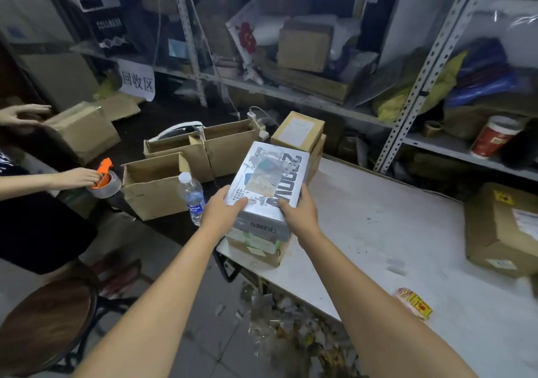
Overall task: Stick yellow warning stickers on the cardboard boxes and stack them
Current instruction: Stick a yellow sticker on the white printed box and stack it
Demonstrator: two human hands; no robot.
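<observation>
Fingers (241, 201) of the left hand (222, 208) and right hand (297, 210) curl over the near corners of a silver box (270, 173), gripping it atop a small stack (256, 249) at the white table (378, 232)'s left corner. Set off-centre, it could slide floorward; the edge lies just beside. Open tabletop stretches right, past the yellow stickers (414, 304), toward a brown carton (500, 226).

2 hands (224, 208), 1 grey box (270, 173), 1 bottle (192, 195), 1 sticker sheet (414, 304)
</observation>
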